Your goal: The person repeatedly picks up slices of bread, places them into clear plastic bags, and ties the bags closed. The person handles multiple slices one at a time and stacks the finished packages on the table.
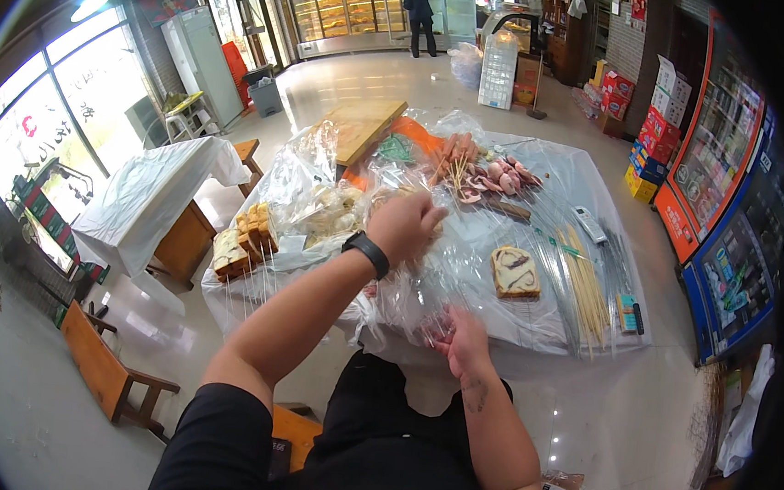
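Note:
A clear plastic bag lies crumpled between my hands over the near part of the table. My left hand, with a black band on its wrist, is curled at the bag's upper part. Lower down, my right hand has its fingers on the bag's near edge. To the right lies a slice of swirled bread. Bread slices on skewers stand at the table's left end. Beyond my hands are skewered sausages, pieces of raw meat and a knife's wooden handle.
Bamboo skewers and metal skewers lie at the right, near a white remote control. A wooden board rests at the table's far left corner. A wooden bench stands at left. A person stands by the far display cabinets.

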`<state>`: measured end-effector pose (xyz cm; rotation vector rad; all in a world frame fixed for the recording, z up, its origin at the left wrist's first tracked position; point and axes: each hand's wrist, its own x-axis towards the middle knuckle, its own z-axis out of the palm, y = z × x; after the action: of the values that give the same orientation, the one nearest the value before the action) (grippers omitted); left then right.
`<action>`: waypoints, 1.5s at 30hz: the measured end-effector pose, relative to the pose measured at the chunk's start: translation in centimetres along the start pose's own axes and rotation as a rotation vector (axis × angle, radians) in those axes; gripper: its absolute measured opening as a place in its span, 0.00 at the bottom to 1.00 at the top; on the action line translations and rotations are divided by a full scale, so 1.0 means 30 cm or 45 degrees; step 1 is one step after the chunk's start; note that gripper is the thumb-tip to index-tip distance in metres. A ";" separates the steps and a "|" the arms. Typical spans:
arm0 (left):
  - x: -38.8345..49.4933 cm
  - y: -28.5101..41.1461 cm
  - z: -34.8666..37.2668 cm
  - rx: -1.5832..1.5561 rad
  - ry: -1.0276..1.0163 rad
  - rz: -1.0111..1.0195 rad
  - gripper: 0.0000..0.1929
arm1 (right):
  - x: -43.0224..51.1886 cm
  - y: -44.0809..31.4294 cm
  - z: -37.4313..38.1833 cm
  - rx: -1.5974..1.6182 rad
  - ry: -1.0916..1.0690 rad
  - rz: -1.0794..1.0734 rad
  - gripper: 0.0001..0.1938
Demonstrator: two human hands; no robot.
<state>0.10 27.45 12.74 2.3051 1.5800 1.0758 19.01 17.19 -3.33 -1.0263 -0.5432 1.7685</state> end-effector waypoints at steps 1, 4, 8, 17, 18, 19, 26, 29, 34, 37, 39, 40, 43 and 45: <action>-0.017 0.009 0.021 0.047 0.019 0.052 0.22 | -0.029 -0.010 -0.021 -0.067 0.027 -0.034 0.15; -0.118 -0.015 0.044 0.251 0.289 0.128 0.18 | -0.121 -0.045 -0.059 -0.366 0.150 -0.287 0.15; -0.248 -0.097 0.066 0.233 0.426 0.026 0.28 | -0.187 -0.117 -0.012 -0.827 0.229 -0.736 0.16; -0.451 0.113 -0.006 0.252 0.306 0.318 0.38 | -0.151 -0.318 0.021 -1.053 0.009 -0.828 0.18; -0.455 0.146 0.002 0.242 0.302 0.365 0.36 | -0.141 -0.311 0.024 -1.123 -0.052 -1.120 0.18; -0.457 0.174 0.012 0.254 0.289 0.383 0.34 | -0.126 -0.301 0.035 -1.227 -0.048 -1.345 0.18; -0.420 0.219 0.021 0.262 0.195 0.429 0.22 | -0.150 -0.268 0.105 -1.177 -0.056 -1.000 0.18; -0.432 0.245 0.033 0.226 0.243 0.366 0.21 | -0.159 -0.282 0.123 -1.165 -0.031 -1.078 0.17; -0.414 0.234 0.045 0.197 0.372 0.374 0.11 | -0.142 -0.290 0.163 -1.212 -0.022 -1.481 0.18; -0.408 0.224 0.048 0.168 0.417 0.414 0.10 | -0.162 -0.268 0.167 -1.127 -0.004 -1.574 0.15; -0.403 0.223 0.049 0.159 0.430 0.438 0.10 | -0.194 -0.247 0.119 -1.142 0.040 -1.542 0.13; -0.402 0.225 0.049 0.167 0.450 0.444 0.10 | -0.213 -0.230 0.083 -1.042 0.063 -1.484 0.10; -0.399 0.226 0.041 0.198 0.462 0.454 0.11 | -0.199 -0.211 -0.079 -1.286 0.495 -1.494 0.10; -0.401 0.225 0.038 0.212 0.483 0.490 0.11 | -0.166 -0.189 -0.203 -1.861 0.926 -1.374 0.13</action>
<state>3.64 14.45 9.51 2.7207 1.4113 1.6078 27.88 14.52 -0.47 -1.6644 -1.5538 -0.2190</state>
